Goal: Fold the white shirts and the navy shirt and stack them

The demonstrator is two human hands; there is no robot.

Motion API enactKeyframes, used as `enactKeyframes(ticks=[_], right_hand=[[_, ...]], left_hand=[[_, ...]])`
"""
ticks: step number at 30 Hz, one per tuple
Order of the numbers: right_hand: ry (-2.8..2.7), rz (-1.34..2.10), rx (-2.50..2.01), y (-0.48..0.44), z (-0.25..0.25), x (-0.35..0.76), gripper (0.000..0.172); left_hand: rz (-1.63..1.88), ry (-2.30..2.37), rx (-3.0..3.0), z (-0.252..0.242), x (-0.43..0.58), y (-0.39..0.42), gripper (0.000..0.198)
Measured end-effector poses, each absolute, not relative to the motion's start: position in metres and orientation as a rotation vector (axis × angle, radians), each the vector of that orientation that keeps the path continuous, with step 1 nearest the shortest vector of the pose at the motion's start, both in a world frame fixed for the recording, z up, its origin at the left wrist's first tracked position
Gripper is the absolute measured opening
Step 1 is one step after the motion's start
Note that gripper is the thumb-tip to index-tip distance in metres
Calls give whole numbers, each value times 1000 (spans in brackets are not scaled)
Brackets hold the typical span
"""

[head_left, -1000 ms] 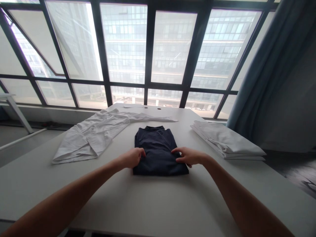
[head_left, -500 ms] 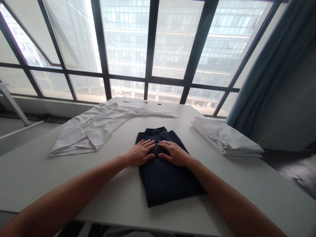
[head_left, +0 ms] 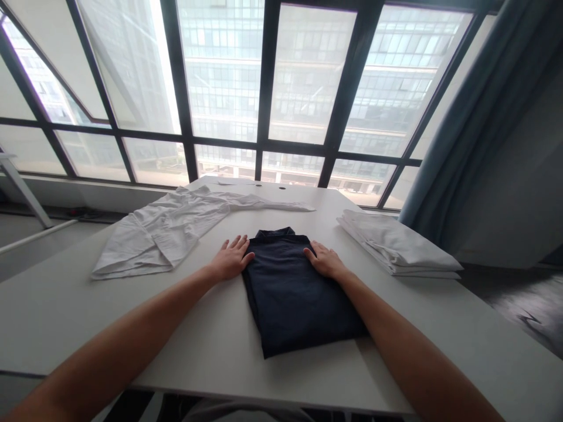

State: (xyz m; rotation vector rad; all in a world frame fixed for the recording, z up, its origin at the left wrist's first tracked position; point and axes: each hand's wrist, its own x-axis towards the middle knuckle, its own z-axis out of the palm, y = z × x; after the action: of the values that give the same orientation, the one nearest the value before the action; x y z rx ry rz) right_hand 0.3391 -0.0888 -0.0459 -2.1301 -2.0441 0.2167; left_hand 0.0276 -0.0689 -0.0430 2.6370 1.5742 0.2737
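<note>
A dark navy shirt [head_left: 299, 299], folded into a rectangle, lies on the white table with its collar at the far end. At its upper left edge rests my left hand [head_left: 231, 258], fingers spread and thumb on the cloth. My right hand [head_left: 324, 259] lies along the upper right edge, also with its fingers stretched out. Neither hand grips the fabric. Part of the shirt's right side is hidden under my right hand and forearm.
On the left a white shirt [head_left: 153, 234] lies spread out and wrinkled, one sleeve reaching toward the middle. A stack of folded white garments [head_left: 400, 243] sits at the right of the table [head_left: 189, 340]. Windows and a blue-grey curtain [head_left: 461, 129] stand behind.
Both hands have slid apart from the middle of the navy shirt, the left one to its left edge and the right one to its right edge. The view has shifted slightly.
</note>
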Motion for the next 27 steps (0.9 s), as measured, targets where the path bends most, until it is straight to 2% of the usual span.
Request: enactKeyframes(ticks=[2,4,7,10,17,20,23,27], right_hand=[[-2012,139,-2118,-92,-42,337,63],[-1956,88,-2117,-97,-36,334,64],[-1842,109,-2190,-105,-26,331,65],[-1783,177,-2314,-110,-17,332,64],[-1904,430,-2366,-107,-17,348,56],[-1896,451,-2292,-107,-17,348,51],[-1816,456,-2217,-110,-14,344,48],[-1659,659,-2085,-114,-12,342,46]], left_hand=[[424,1456,2727,-34,37,-88,57],[520,1144,2818,-27,49,-115,60],[412,617,2844,-24,65,-155,68],[291,435,2773,-28,71,-178,75],[326,459,2755,-36,67,-160,70],[360,788,2757,-40,51,-120,61],[306,1203,2657,-46,28,-79,61],[293,1334,2606,-52,11,-57,61]])
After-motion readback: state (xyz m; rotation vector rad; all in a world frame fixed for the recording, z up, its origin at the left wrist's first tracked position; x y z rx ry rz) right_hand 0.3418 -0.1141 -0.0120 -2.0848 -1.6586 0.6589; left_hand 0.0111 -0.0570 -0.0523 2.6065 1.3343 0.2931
